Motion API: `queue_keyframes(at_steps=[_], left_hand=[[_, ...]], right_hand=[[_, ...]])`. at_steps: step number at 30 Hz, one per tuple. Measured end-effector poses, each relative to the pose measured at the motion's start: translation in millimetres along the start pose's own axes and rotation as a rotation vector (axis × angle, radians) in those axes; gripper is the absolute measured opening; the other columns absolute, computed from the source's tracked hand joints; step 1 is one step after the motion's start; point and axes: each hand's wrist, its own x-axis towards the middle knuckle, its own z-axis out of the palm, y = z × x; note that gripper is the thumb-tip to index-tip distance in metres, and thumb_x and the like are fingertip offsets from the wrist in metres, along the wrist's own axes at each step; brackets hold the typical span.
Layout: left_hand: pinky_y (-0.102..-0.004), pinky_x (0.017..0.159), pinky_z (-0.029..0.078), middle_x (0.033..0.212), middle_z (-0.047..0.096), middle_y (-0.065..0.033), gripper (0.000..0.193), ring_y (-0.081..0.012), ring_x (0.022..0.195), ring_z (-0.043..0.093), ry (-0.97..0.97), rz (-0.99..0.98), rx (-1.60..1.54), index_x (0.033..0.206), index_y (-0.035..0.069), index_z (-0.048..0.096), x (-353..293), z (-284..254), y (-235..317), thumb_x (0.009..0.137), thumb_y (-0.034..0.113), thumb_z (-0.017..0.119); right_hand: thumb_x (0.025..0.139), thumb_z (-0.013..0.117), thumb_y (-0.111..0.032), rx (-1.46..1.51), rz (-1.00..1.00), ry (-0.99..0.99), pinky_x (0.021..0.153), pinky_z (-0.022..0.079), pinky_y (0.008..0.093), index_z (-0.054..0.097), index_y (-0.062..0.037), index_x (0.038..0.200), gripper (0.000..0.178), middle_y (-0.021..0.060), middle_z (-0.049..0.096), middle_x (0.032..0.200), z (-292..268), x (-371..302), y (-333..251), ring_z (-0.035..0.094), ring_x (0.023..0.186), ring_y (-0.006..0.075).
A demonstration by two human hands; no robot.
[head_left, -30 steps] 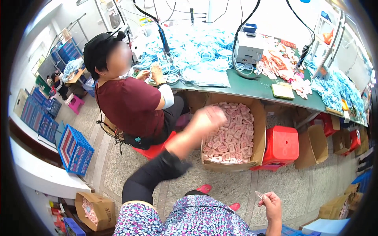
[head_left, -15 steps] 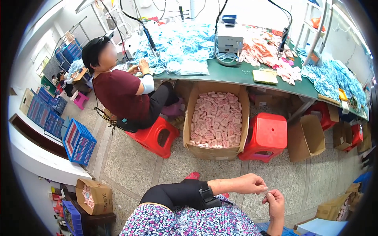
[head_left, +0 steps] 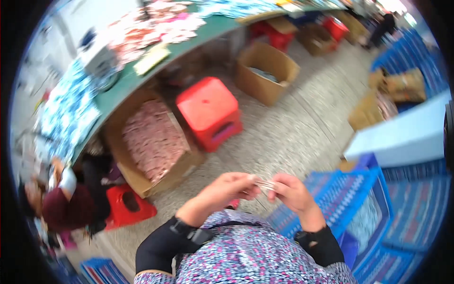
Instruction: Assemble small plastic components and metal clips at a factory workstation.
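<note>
In front of my body, over the floor, my left hand (head_left: 238, 185) and my right hand (head_left: 291, 190) come close together. Each pinches an end of a small thin pale piece (head_left: 266, 184). It stretches across the narrow gap between my fingertips. Motion blur and its size keep me from telling its kind. Black sleeves cover both forearms, and a dark strap crosses the left one near the wrist.
A carton of pink pieces (head_left: 153, 139) and a red stool (head_left: 208, 109) stand beside the green table (head_left: 215, 28). Further off is an open carton (head_left: 267, 71). Blue crates (head_left: 373, 208) are stacked at my right. A seated co-worker (head_left: 71, 203) is at the far left.
My view has swung to the right, so the table and co-worker now sit further left and blue crates show at right. My hands stay together with the pale piece between them.
</note>
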Motion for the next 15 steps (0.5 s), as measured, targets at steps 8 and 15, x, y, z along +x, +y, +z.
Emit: queue_keyframes(at_steps=[8, 15], left_hand=[[-0.0269, 0.078, 0.050, 0.088, 0.067, -0.0053, 0.032, -0.0135, 0.081, 0.063, -0.059, -0.031, 0.094, 0.107, 0.000, 0.064, 104, 51, 69, 0.099, 0.029, 0.054], [-0.0285, 0.079, 0.052, 0.089, 0.068, -0.0050, 0.037, -0.0132, 0.082, 0.064, -0.371, -0.218, -0.104, 0.115, -0.002, 0.062, 218, 75, 128, 0.101, 0.030, 0.051]], right_hand=[[0.100, 0.052, -0.022, -0.054, -0.112, 0.155, 0.072, 0.051, 0.0284, 0.059, 0.0000, 0.103, 0.023, 0.0069, 0.065, 0.084, -66, 0, -52, 0.062, 0.077, 0.0146], [0.102, 0.049, -0.022, 0.069, -0.252, 0.297, 0.074, 0.050, 0.0269, 0.058, 0.0004, 0.100, 0.024, 0.0057, 0.064, 0.085, -125, 15, -122, 0.061, 0.079, 0.0128]])
